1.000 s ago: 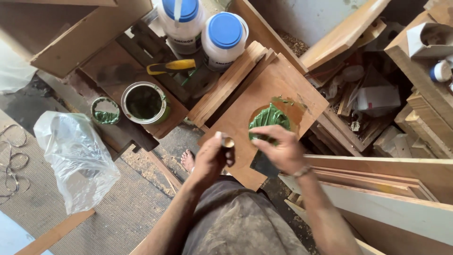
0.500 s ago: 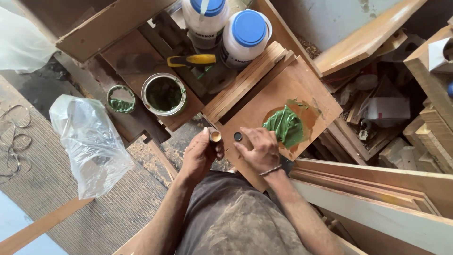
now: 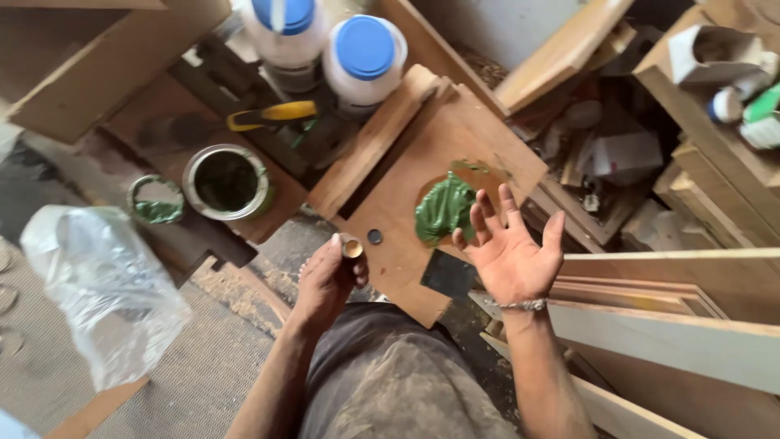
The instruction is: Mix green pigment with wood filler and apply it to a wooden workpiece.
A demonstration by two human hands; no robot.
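Head view, left to right: a crinkled clear plastic bag [image 3: 97,284], a round tin [image 3: 227,181] of dark green paint, the left hand [image 3: 325,280] grasping a small open bottle [image 3: 352,249], its round dark cap [image 3: 374,236] lying on the plywood board [image 3: 390,260], glossy green paste [image 3: 444,208], and the right hand [image 3: 512,256], its grip released, palm up.

Your arms bare, no sleeves. Thin silver chain bracelet [image 3: 520,305] on right wrist. Grey-brown garment [image 3: 398,382] over lap, mottled with dust and stains (looks well worn). One bare foot [image 3: 304,268] visible below.
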